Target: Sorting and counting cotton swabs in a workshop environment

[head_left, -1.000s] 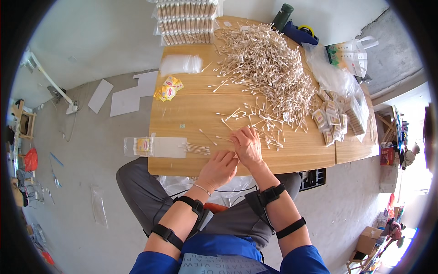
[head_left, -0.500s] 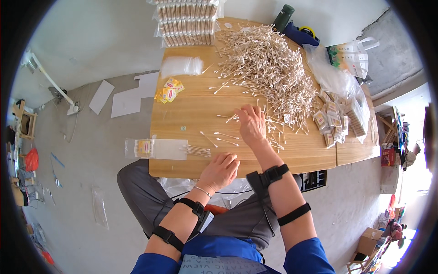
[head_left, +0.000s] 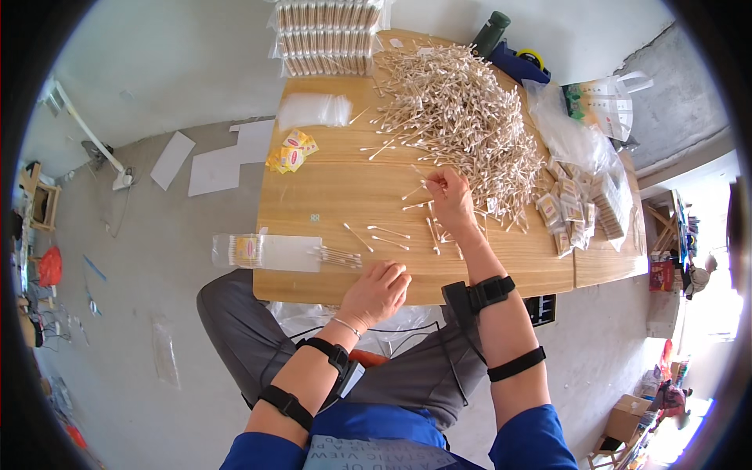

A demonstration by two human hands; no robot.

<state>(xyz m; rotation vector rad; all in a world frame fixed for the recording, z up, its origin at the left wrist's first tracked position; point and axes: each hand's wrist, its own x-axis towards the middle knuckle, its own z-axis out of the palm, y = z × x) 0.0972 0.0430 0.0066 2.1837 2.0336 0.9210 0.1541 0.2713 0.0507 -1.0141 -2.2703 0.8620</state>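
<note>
Looking light, stiff and snappable, the loose cotton swabs at the frame's centre probably suit a gentle mid-stick pinch, your right hand bunched over some, grip unclear, your left hand curled apart at lower centre, contents hidden.

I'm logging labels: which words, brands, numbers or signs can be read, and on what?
Shirt front: upside-down capitals, partly legible, not copied here.
Yellow labels: red oval emblem; print too small.
Swab packet label: too small.
Carrier bag: blurred print.
Green tabletop mark: too small.
</note>
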